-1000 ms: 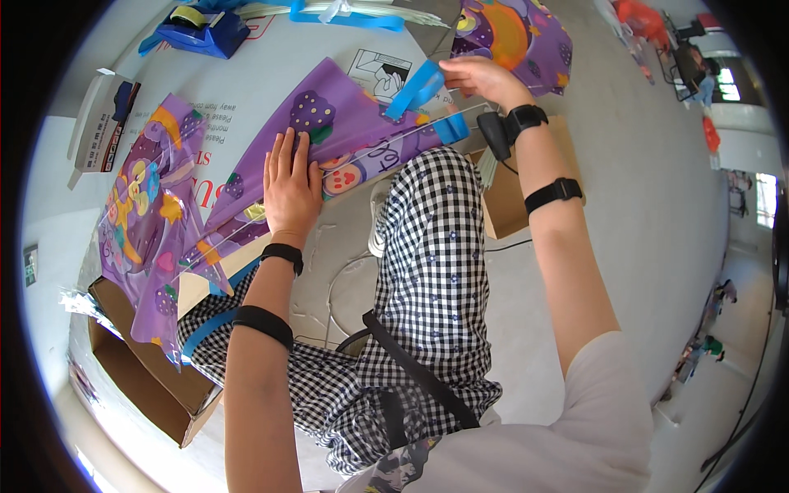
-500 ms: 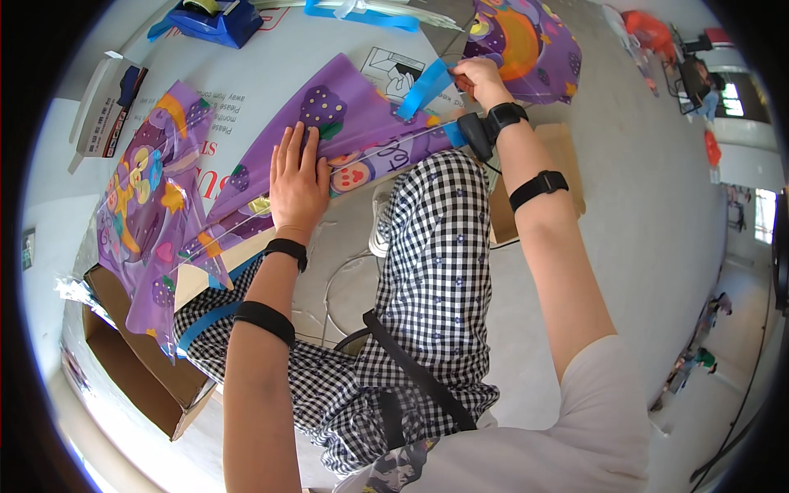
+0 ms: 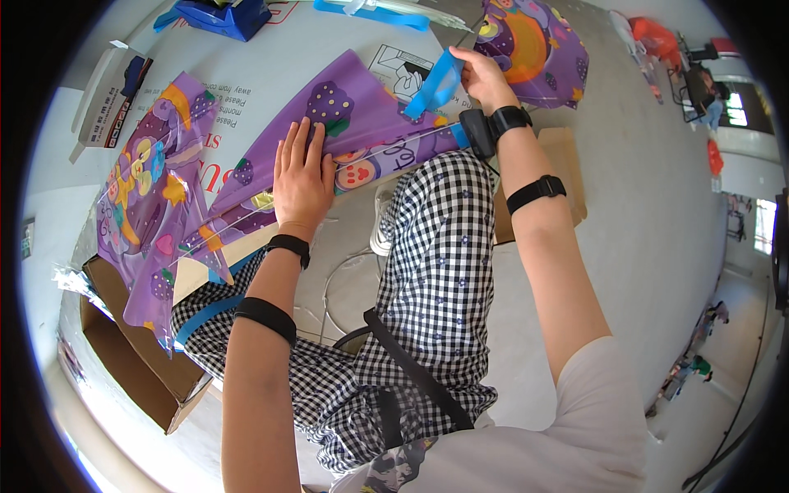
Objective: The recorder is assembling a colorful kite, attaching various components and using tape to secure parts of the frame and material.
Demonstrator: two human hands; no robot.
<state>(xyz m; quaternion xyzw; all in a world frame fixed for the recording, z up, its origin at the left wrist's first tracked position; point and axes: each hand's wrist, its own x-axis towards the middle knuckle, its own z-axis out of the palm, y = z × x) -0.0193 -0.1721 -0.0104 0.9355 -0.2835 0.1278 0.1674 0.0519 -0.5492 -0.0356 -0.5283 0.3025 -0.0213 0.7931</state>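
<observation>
A purple plastic sheet (image 3: pixel 366 123) printed with cartoon pictures lies folded across the white printed board in front of me. My left hand (image 3: pixel 301 185) rests flat on it, fingers stretched out and pointing away. At the sheet's upper right corner, my right hand (image 3: pixel 486 82) pinches the top end of a blue strip (image 3: pixel 436 87) between thumb and fingers. The strip bends down from there, and its lower end touches the sheet. Its underside is hidden, so whether it sticks there I cannot tell.
A blue tape dispenser (image 3: pixel 223 18) stands at the far left, and another blue strip (image 3: pixel 382 16) lies at the far edge. More printed purple plastic hangs at left (image 3: pixel 152 177) and far right (image 3: pixel 538 53). Open cardboard boxes stand at lower left (image 3: pixel 136 353) and right (image 3: pixel 561 172).
My right hand has lifted and turned slightly, bending the blue strip into a curve. My left hand still lies on the sheet. The view has shifted a little.
</observation>
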